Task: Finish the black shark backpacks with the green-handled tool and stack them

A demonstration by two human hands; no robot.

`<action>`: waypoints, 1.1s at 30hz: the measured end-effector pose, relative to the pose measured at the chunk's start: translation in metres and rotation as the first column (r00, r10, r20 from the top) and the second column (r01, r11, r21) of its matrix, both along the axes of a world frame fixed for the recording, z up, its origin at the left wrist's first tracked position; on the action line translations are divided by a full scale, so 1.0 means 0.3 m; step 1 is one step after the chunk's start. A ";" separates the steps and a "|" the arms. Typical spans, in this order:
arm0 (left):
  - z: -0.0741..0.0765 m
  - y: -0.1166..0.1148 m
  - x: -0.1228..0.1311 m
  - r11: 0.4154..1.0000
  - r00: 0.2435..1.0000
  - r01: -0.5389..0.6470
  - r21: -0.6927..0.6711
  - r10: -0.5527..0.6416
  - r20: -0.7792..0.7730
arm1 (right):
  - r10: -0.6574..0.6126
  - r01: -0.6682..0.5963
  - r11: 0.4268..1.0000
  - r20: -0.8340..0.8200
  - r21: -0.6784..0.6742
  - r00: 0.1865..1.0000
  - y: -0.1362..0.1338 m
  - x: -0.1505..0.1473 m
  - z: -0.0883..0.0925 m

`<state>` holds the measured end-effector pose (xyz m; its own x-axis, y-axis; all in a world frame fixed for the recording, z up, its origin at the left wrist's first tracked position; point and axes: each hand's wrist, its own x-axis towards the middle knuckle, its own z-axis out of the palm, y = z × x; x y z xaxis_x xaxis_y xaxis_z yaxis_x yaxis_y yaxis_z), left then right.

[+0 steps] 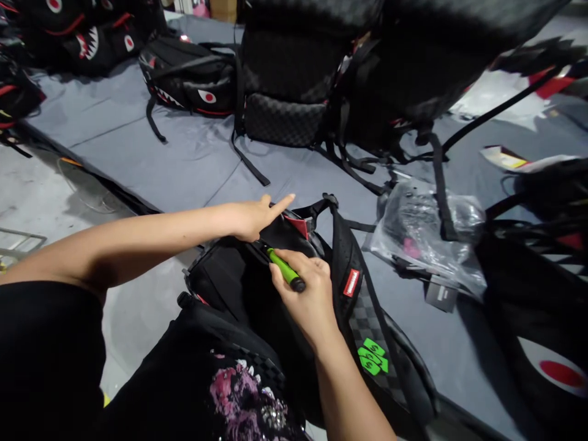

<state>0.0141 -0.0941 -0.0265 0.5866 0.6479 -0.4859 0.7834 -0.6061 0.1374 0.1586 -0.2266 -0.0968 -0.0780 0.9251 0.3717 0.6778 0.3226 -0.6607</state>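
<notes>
A black backpack (pixel 243 275) lies at the table's front edge, with a checkered strap and a red label on its right side. My right hand (pixel 307 288) is closed around a green tool (pixel 285 269) with a black end, its thin tip pointing up-left at the bag. My left hand (pixel 261 215) rests on the bag's upper edge just above the tool tip, with its index finger stretched to the right and other fingers partly hidden. Green stickers (pixel 373 357) sit on the checkered strap.
Several black bags stand along the back of the grey table (pixel 184 165), among them a shark-face bag (pixel 190 79). A clear plastic bag (pixel 427 226) lies right of the backpack. Another shark-eye bag (pixel 528 331) fills the right front. Loose straps trail over the cloth.
</notes>
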 end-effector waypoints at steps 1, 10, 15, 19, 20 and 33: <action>0.000 0.004 0.000 1.000 1.000 0.008 -0.006 -0.008 -0.004 | 0.011 -0.011 1.000 -0.034 -0.012 0.999 0.011 -0.013 -0.002; -0.031 0.026 -0.005 1.000 0.999 0.006 -0.006 -0.006 0.039 | -0.015 0.011 0.998 -0.061 -0.060 0.998 0.053 -0.062 -0.012; -0.027 0.027 -0.001 1.000 1.000 0.003 -0.004 -0.003 0.017 | -0.023 0.018 0.997 -0.063 -0.078 0.998 0.050 -0.054 -0.005; -0.028 0.027 -0.001 1.000 1.000 0.008 0.014 -0.008 0.012 | -0.069 0.065 0.994 -0.048 -0.092 0.996 0.048 -0.061 -0.009; -0.029 0.027 0.000 1.000 1.000 0.009 0.015 -0.009 0.008 | -0.079 0.074 0.993 -0.054 -0.088 0.995 0.047 -0.064 -0.011; -0.019 0.031 0.005 0.999 1.000 0.004 -0.039 -0.004 -0.002 | -0.041 0.035 0.997 -0.095 -0.066 0.995 0.050 -0.053 -0.022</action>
<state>0.0155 -0.0847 -0.0322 0.5878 0.6262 -0.5122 0.7816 -0.6031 0.1595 0.1425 -0.2116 -0.1034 -0.0094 0.9489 0.3154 0.6212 0.2527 -0.7418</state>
